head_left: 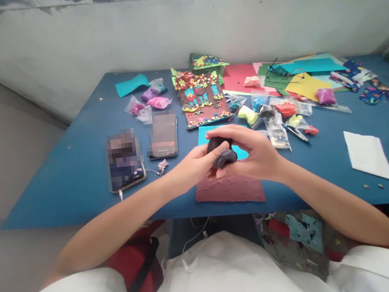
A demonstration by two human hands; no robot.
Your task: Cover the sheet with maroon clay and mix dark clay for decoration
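A lump of black modelling clay (226, 158) is held in both hands above the front middle of the table. My left hand (197, 167) is closed on it, with the thumb pressing across the lump. My right hand (260, 152) curves round it from the other side, fingers over the top and thumb below. Beneath the hands lies a bright blue sheet (206, 134), its nearer part covered by a layer of brownish-red clay (230, 194). Just behind stands a decorated clay picture (203, 96) with flowers and blue patches.
Bags of coloured clay (258, 101) crowd the right middle, beside a white box-cutter-like tool (297, 134). Two phones, one face up (163, 135), lie at left. Coloured papers (238, 77) and glasses (287, 77) are at the back. A white sheet (367, 154) rests at right.
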